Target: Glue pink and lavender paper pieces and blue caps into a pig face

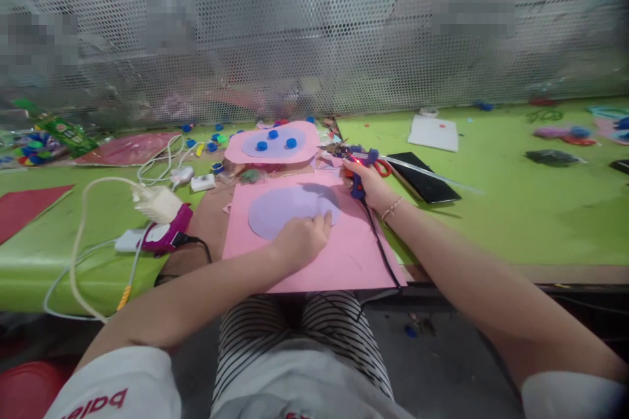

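A pink paper sheet [354, 249] lies in front of me at the table's near edge, with a lavender paper oval [275, 206] on it. My left hand [305, 239] rests low over the oval, its fingers bent and closed at the oval's right edge. In my right hand [366, 184] is a blue hot glue gun [358, 187], held upright above the sheet's far right corner, a red light glowing on it. Its black cord runs down across the sheet. Behind lies a rounded pink paper piece [234, 148] with a lavender oval and three blue bottle caps [291, 143].
Orange-handled scissors [384, 167] and a black phone-like slab [425, 180] lie right of the glue gun. A purple power strip [170, 232] with plugs and cables sits at left. Farther back are a white pad [433, 133], loose blue caps [212, 146] and a perforated metal panel [295, 33].
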A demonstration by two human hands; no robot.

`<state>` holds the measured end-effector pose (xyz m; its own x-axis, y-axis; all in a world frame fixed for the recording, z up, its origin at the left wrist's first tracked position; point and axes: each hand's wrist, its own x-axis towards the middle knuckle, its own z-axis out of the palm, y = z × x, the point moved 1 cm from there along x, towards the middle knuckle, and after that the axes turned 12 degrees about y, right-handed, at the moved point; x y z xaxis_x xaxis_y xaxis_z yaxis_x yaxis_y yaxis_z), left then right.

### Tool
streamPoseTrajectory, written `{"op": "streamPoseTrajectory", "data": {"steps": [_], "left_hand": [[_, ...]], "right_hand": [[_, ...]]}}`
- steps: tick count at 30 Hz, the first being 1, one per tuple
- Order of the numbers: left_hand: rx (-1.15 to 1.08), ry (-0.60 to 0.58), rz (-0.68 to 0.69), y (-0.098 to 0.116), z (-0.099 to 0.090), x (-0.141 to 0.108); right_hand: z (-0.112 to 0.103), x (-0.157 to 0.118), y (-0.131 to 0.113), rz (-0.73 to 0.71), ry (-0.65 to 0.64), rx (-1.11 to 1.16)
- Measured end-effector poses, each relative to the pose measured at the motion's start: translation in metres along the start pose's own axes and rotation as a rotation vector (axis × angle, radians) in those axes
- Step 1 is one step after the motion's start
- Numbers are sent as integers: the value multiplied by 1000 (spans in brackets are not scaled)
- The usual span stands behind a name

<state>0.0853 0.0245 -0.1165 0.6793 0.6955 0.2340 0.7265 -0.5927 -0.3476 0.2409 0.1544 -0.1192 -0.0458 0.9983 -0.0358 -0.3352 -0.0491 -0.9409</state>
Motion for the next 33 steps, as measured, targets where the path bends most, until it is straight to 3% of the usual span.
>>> {"op": "streamPoseTrajectory", "data": {"steps": [10,24,30,33], "left_hand": [[-23,17,114,-5,4,-1],[-171,72,110,-16,12,-1],[-304,86,49,-22,11,-6],[-376,136,-84,-26,7,-5]], "right_hand": [[0,1,-2,46,-9,24],[-4,7,-1,60,-34,37],[-4,6,-4,108,-33,60],[-3,4,-5,118,-30,63]]}}
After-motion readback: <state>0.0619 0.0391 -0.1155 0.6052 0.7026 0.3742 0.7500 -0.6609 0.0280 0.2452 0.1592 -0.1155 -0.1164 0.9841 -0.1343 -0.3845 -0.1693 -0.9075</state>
